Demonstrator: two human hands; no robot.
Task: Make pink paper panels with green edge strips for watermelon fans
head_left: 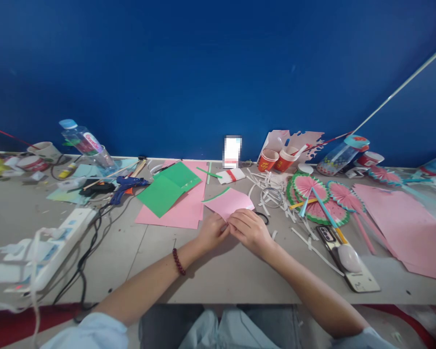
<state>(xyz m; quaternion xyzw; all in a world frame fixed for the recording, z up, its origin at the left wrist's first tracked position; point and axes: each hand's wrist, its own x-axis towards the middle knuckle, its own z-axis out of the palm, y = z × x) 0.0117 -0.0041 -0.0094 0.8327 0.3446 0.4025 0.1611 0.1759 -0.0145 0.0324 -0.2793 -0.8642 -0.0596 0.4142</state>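
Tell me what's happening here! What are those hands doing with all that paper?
The left hand and right hand are together, with their fingers holding the near edge of a pink paper that has a green strip along one edge. To the left, green sheets overlap larger pink sheets. Pleated, watermelon-coloured fans lie to the right.

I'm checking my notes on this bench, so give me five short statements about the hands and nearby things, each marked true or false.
1. The left hand and right hand hold one pink sheet. True.
2. The beaded bracelet is on the right wrist. False: the beaded bracelet is on the left wrist.
3. The blue glue gun lies left of the green paper. True.
4. The phone lies left of both hands. False: the phone lies to their right.
5. The pink sheet has a green edge. True.
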